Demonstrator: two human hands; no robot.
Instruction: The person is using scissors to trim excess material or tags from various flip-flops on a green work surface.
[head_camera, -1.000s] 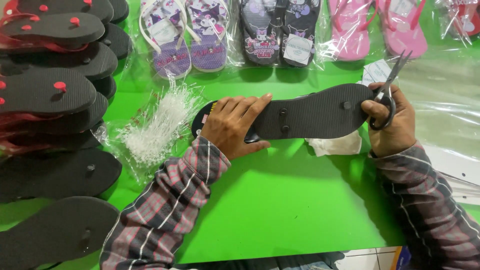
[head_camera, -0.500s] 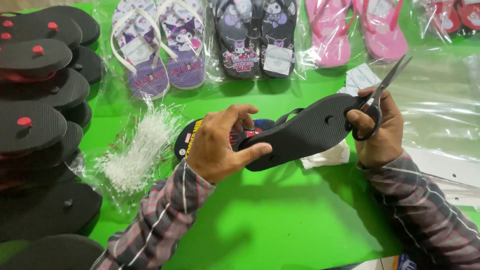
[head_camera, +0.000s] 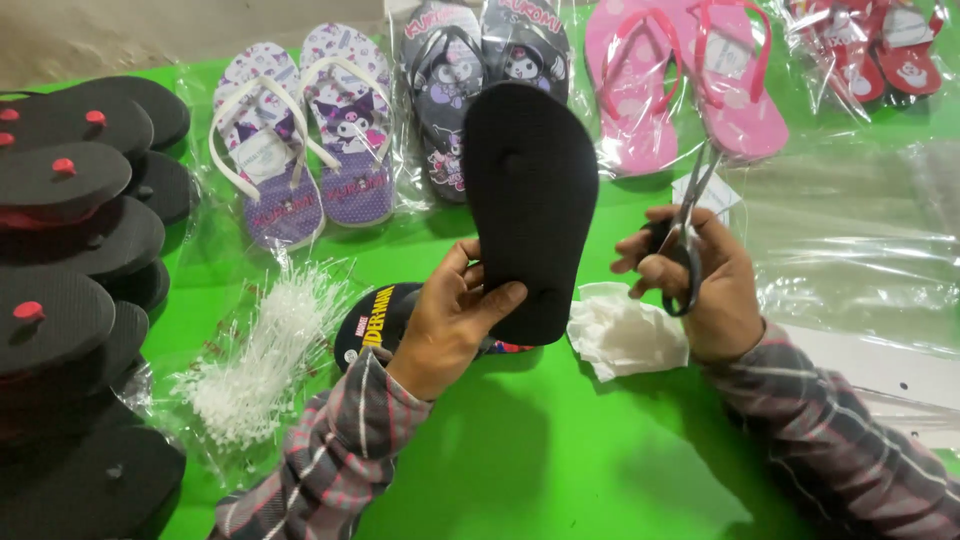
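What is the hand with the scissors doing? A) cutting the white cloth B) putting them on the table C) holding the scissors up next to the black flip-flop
C: the right hand holds the scissors upright beside the black flip-flop, which the left hand grips.

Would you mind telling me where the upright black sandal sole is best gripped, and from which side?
Grip the black sole at its narrow heel end, from below and the left, as the left hand does. The sole stands upright with its wide toe end up, so the low heel likely gives most control.
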